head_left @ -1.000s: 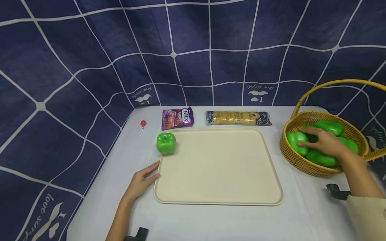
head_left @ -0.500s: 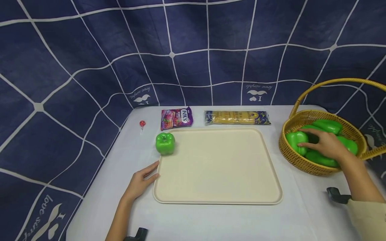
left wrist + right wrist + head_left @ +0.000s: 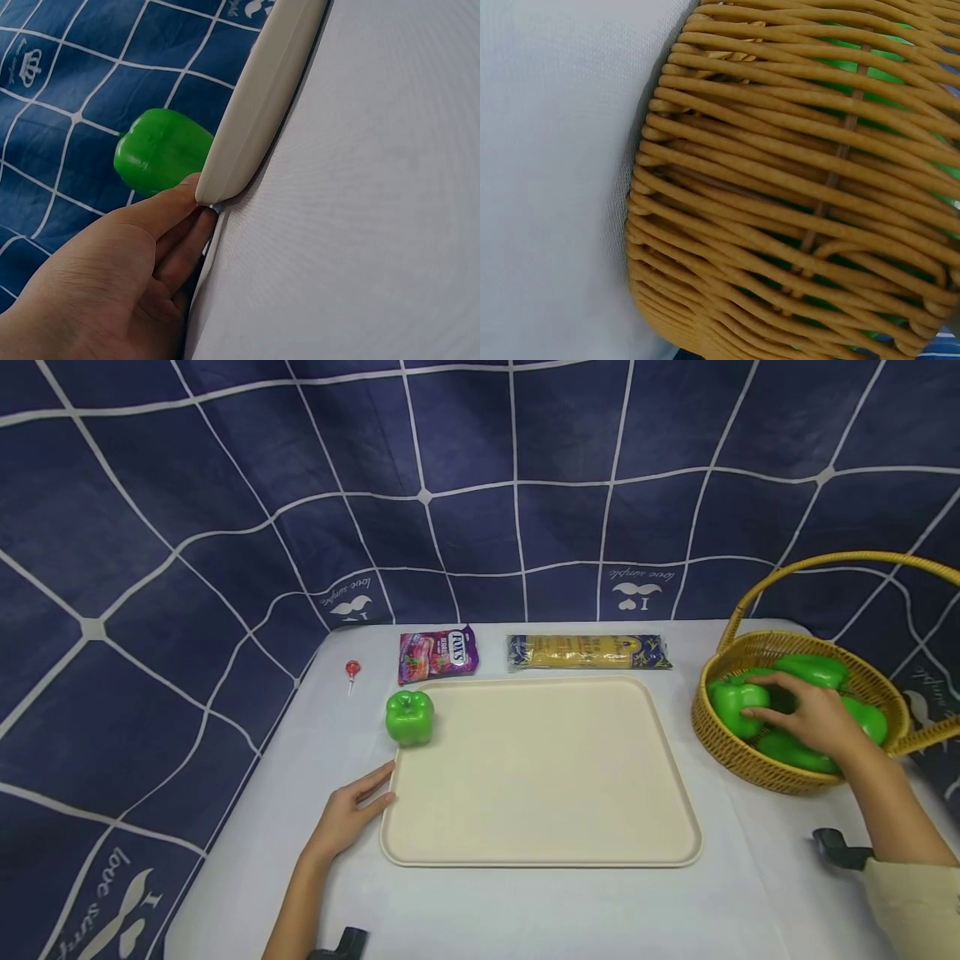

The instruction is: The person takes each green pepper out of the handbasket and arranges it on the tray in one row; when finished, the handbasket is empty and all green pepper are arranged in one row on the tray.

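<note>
My left hand (image 3: 351,812) lies at the left edge of the cream tray (image 3: 540,777), its fairly straight fingers and thumb touching the rim. Up close, the left wrist view shows those fingertips against the tray's edge (image 3: 255,105). A green bell pepper (image 3: 410,718) sits on the tray's far left corner. Over at the right, my right hand (image 3: 813,714) reaches into the wicker basket (image 3: 780,781) and holds another green bell pepper (image 3: 737,703) between thumb and fingers. Only the basket's woven side (image 3: 780,165) fills the right wrist view; the hand is hidden there.
More green peppers (image 3: 812,670) lie in the basket, whose tall handle (image 3: 840,558) arches above. Behind the tray are a purple candy bag (image 3: 438,654) and a pack of pasta (image 3: 588,652). A red lollipop (image 3: 352,669) lies at the far left.
In my right hand the bell pepper has turned and risen slightly, so its stem shows. My left hand keeps its place at the tray's edge.
</note>
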A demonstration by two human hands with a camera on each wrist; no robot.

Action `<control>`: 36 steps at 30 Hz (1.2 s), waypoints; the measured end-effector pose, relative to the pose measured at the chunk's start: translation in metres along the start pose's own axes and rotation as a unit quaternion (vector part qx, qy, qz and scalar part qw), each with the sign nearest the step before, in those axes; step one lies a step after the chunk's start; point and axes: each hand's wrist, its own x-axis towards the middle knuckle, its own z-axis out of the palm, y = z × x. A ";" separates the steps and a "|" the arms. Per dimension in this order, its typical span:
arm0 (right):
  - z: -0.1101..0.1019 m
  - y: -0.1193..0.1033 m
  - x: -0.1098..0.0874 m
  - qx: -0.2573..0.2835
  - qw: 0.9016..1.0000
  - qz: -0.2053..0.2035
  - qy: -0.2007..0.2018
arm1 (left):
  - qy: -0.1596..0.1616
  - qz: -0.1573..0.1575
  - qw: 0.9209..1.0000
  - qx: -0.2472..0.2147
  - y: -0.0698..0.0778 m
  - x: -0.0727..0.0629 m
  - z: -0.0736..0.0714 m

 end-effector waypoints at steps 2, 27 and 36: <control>-0.001 0.000 0.000 0.016 1.000 0.005 -0.004 | 0.001 -0.001 1.000 0.001 0.003 0.000 0.000; -0.016 -0.001 0.005 0.063 0.981 0.064 -0.173 | -0.005 0.000 1.000 -0.001 0.040 -0.006 -0.007; -0.022 -0.018 -0.003 0.065 0.995 0.068 -0.026 | -0.005 0.000 1.000 0.002 0.040 -0.006 -0.007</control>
